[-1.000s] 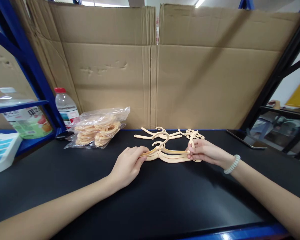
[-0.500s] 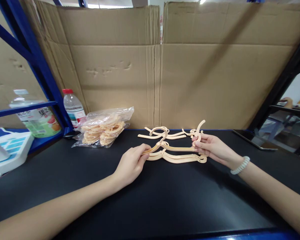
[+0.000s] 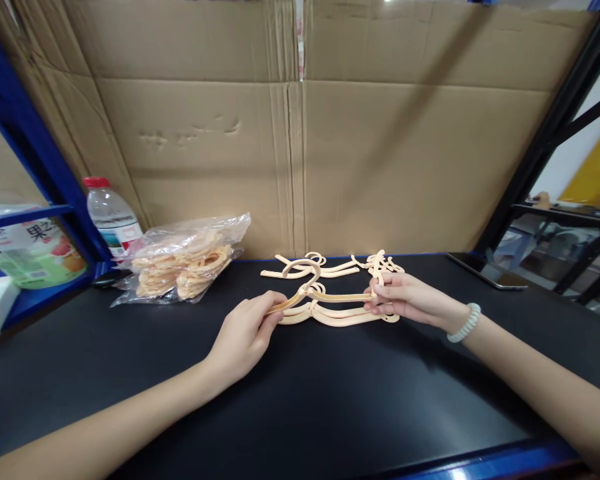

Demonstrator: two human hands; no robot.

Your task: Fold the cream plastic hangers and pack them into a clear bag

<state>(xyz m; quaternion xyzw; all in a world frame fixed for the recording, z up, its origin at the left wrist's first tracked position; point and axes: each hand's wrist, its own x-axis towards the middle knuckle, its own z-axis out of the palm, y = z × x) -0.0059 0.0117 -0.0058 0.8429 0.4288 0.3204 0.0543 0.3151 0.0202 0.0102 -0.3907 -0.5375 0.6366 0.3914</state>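
Observation:
My left hand [image 3: 245,328] is closed around the left arm of a beige plastic clothes hanger [image 3: 337,298], whose hook curves upward at the middle. At the hanger's right end, my right hand [image 3: 413,300] pinches a curved beige hanger piece [image 3: 379,265]. The fingers hide whether the piece is joined to the hanger. Just beneath lie more beige hangers [image 3: 347,320], side by side on the black table, their right end partly behind my right hand. Further back are loose hanger arms [image 3: 341,271] and a small heap of curved pieces [image 3: 391,265].
A clear plastic bag [image 3: 180,263] of beige pieces sits at the left, beside a red-capped bottle [image 3: 113,217] and a larger labelled bottle [image 3: 35,250]. A dark flat device [image 3: 485,271] lies at the back right. Cardboard [image 3: 205,167] walls off the table's far side.
The view has shifted, so most things appear further left. The curved piece in my right hand has tipped more upright and sits lower against the hanger's end. My left hand keeps its hold.

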